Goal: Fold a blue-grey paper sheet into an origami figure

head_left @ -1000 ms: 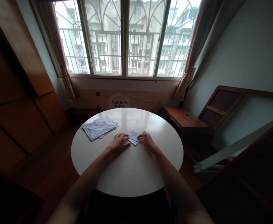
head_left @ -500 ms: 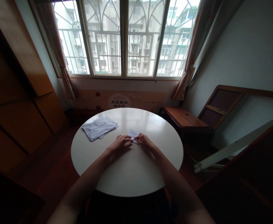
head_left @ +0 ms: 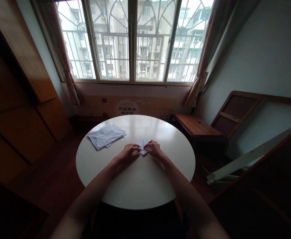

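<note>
A small folded sheet of paper, pale bluish white, lies on the round white table with one corner pointing toward me. My left hand is closed on its left edge, fingers curled and fingertips on the paper. At the opposite edge, my right hand pinches the paper between thumb and fingers. The hands cover both side corners, so the exact fold is hard to make out.
Creased larger paper sheets lie stacked at the table's left rear. Beyond the right rim stands a wooden bench. A printed cardboard panel stands below the barred window, and wooden cabinets line the left.
The folded paper has turned so a corner points at me. My left fingers have drawn in and closed on its edge; my right hand has shifted slightly.
</note>
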Available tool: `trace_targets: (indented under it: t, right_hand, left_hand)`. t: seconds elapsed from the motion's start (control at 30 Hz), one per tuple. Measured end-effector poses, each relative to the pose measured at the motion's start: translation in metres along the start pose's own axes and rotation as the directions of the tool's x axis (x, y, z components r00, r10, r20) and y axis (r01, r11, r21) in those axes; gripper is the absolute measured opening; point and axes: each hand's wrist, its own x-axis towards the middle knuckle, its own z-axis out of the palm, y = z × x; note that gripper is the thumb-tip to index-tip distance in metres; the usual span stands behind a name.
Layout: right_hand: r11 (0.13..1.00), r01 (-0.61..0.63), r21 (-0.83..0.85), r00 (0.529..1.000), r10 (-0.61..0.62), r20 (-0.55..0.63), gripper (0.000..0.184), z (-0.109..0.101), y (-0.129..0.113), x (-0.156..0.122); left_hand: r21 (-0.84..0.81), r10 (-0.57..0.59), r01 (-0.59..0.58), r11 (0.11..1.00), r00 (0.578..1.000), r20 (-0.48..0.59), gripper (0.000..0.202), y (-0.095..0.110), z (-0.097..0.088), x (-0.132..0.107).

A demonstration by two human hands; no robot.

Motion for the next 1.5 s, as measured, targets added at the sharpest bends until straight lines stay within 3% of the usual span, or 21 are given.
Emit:
trace_targets:
  t: [0.17,0.37,0.47,0.63,0.87,1.07,1.3,1.5]
  right_hand:
    - [0.998,-0.063,0.032,0.998,0.063,-0.025,0.021,0.000,0.006,0.002]
    - [0.964,0.150,0.220,0.987,-0.159,0.022,0.020,0.007,0.010,0.004]
    - [0.952,0.177,0.249,0.982,-0.187,0.017,0.020,0.010,0.010,0.005]
    - [0.985,0.023,0.172,1.000,-0.020,-0.016,0.024,0.005,0.010,0.005]
    - [0.979,-0.194,0.058,0.978,0.197,-0.061,0.027,-0.002,0.012,0.004]
    - [0.981,-0.180,0.074,0.982,0.183,-0.040,0.026,0.000,0.011,0.005]
    - [0.933,-0.150,0.326,0.984,0.174,-0.044,0.023,-0.001,0.010,0.005]
    - [0.939,-0.122,0.322,0.990,0.137,-0.026,0.038,0.001,0.008,0.003]
  left_hand:
    - [-0.027,0.008,-0.009,1.000,1.000,-0.030,0.023,0.002,-0.001,0.000]
    - [-0.006,-0.021,0.021,1.000,0.999,-0.036,0.016,0.007,-0.003,0.003]
    - [0.006,-0.066,0.066,0.998,0.997,-0.026,0.028,0.005,-0.002,0.003]
    - [0.030,-0.139,0.137,0.990,0.987,0.081,0.037,0.001,0.000,0.002]
    - [0.095,-0.208,0.203,0.975,0.977,0.048,0.040,0.003,-0.001,0.002]
    - [0.096,-0.216,0.211,0.973,0.976,0.040,0.039,0.002,-0.003,0.001]
    - [0.097,-0.188,0.183,0.978,0.981,0.044,0.038,0.001,-0.002,0.000]
    - [0.116,-0.188,0.177,0.977,0.978,0.093,0.035,0.008,-0.004,-0.001]
